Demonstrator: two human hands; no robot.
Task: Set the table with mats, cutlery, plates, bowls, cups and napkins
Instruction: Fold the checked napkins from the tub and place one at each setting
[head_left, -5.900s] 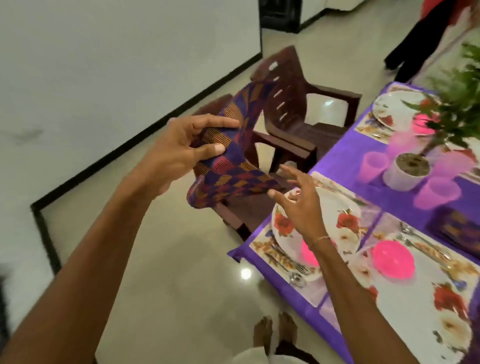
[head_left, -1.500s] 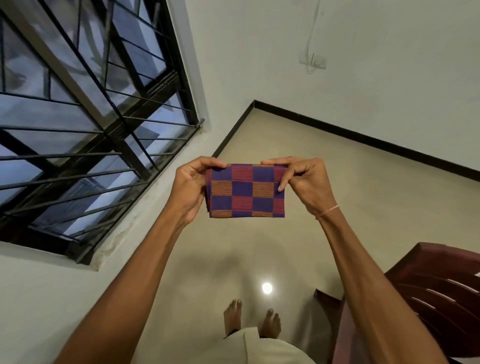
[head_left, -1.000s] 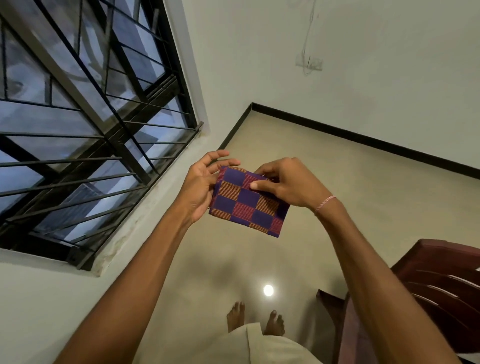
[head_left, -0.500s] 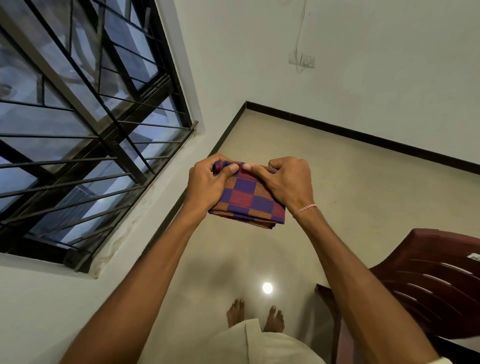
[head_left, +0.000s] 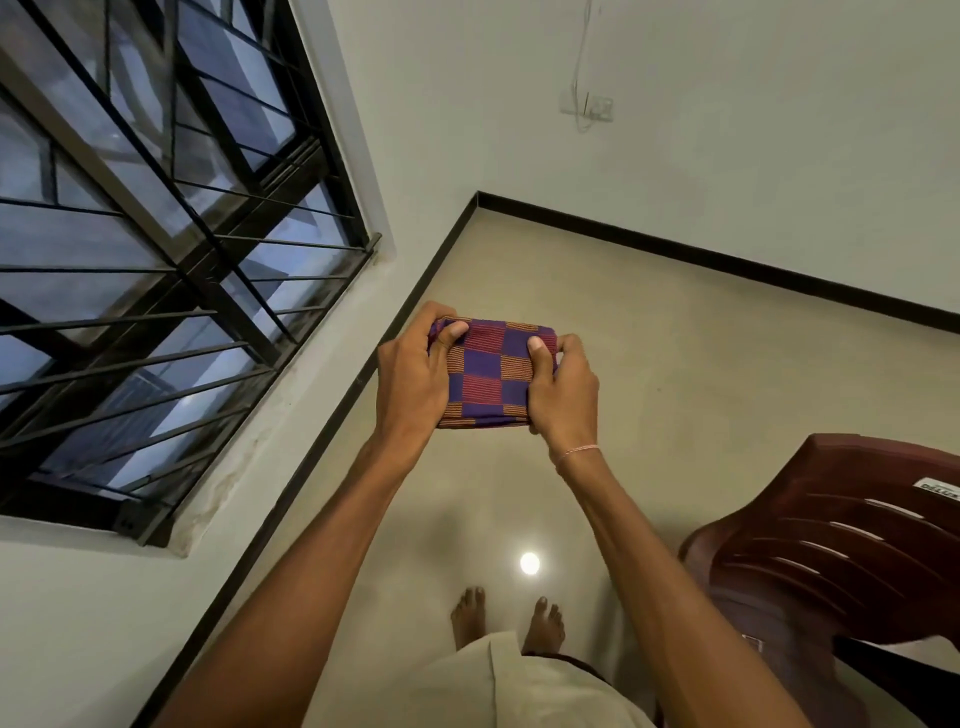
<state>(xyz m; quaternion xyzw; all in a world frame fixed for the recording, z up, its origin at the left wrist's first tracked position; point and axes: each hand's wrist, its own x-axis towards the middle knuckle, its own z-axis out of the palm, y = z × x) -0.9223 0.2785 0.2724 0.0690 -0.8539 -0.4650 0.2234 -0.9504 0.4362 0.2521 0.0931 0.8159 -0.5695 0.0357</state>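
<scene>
Both hands hold the folded checked napkin (head_left: 491, 375) in the air over the floor, far from the person's feet: the left hand (head_left: 410, 371) grips its left edge and the right hand (head_left: 563, 392) its right edge, each with the thumb pressed on top and fingers curled beneath. It looks light, soft and limp, a cloth that would likely fall open if let go. It is probably best pinched through all its layers at the two side edges, to keep the folds stacked.

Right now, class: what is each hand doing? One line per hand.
Left hand: closed, gripping the left edge of the folded checked napkin.
Right hand: closed, gripping the napkin's right edge, thumb on top.
</scene>
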